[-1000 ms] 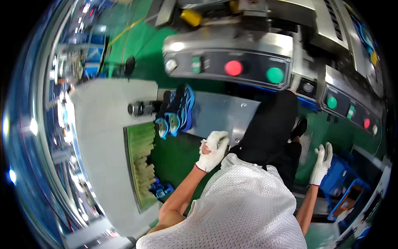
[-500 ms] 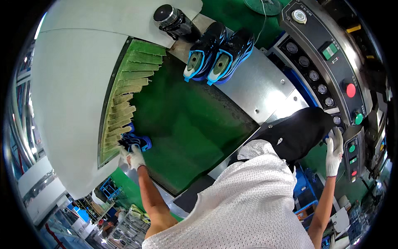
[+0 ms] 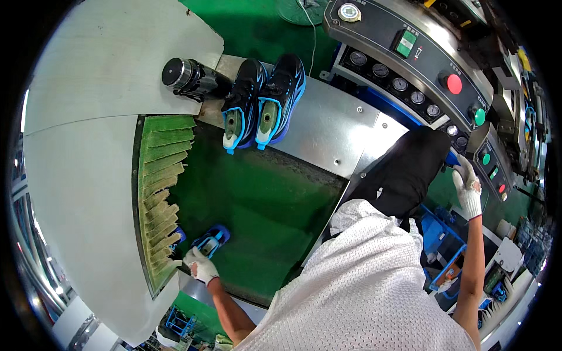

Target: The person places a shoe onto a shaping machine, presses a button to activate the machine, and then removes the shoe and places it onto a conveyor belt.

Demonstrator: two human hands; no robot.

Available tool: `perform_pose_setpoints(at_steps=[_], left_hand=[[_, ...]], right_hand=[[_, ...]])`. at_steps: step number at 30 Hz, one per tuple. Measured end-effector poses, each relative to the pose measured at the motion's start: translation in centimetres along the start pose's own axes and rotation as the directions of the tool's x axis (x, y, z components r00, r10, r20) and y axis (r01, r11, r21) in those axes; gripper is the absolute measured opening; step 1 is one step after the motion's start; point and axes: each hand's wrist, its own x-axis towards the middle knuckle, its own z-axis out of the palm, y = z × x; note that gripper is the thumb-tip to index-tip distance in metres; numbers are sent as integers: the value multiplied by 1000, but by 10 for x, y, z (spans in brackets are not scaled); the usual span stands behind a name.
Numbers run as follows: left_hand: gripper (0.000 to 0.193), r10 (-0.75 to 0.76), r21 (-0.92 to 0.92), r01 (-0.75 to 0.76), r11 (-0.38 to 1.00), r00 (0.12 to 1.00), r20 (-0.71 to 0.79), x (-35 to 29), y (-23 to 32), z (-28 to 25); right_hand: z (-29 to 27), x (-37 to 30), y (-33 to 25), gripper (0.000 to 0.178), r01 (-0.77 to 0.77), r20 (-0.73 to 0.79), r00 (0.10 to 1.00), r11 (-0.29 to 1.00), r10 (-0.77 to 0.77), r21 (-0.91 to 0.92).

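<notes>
My left hand [image 3: 202, 267], in a white work glove, grips the edge of a black and blue sneaker [image 3: 218, 237] on the green conveyor belt [image 3: 263, 216]. A second blue shoe [image 3: 179, 236] shows beside it, half hidden by the green strip curtain [image 3: 158, 205]. Off to the right, my gloved right hand [image 3: 468, 190] hangs in the air with fingers extended and nothing in them, near the small button panel. A pair of black and blue sneakers [image 3: 269, 114] with green inserts inside stands on the metal ledge at the belt's far end.
A black flask [image 3: 202, 82] lies left of the paired sneakers. The white machine housing [image 3: 76, 175] borders the belt on the left. A control panel [image 3: 421, 52] with gauges and buttons stands far right. A blue cart [image 3: 436, 245] is low on the right.
My left hand has drawn the sneaker away from the strip curtain, out onto the open belt. The whole view has turned a little; my right hand stays extended near the panel.
</notes>
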Motion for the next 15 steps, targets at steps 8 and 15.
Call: perform_pose_setpoints(at_steps=[8,15], left_hand=[[43,271,-490,-162,856,949,160,-57,238,-20],[23,602,-327,-538,777,787,136,-18,272,-29]], right_hand=[[18,-6,-84,57,124,63,987,958,-146,260],[42,-23,-158,56,431,21,881,818,-473,380]])
